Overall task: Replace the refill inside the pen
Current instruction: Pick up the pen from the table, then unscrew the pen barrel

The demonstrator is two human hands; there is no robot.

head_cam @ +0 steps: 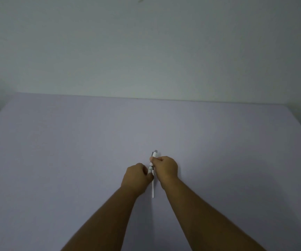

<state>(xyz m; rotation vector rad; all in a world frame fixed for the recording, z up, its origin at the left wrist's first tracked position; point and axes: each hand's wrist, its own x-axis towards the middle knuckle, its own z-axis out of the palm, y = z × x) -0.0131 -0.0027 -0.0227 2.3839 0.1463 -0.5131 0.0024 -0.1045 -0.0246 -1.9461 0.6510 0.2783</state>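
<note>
Nearest, the thin white refill [153, 191] is sticking out toward the person. The left hand [137, 176] and right hand [166, 169] are pinching the pen [153, 160] above the table [55, 160]; a skewed push risks bending it.

White pen [153, 161] with grey, perhaps silver, cap end, plain lilac table [55, 151], pale wall [146, 42]
</note>
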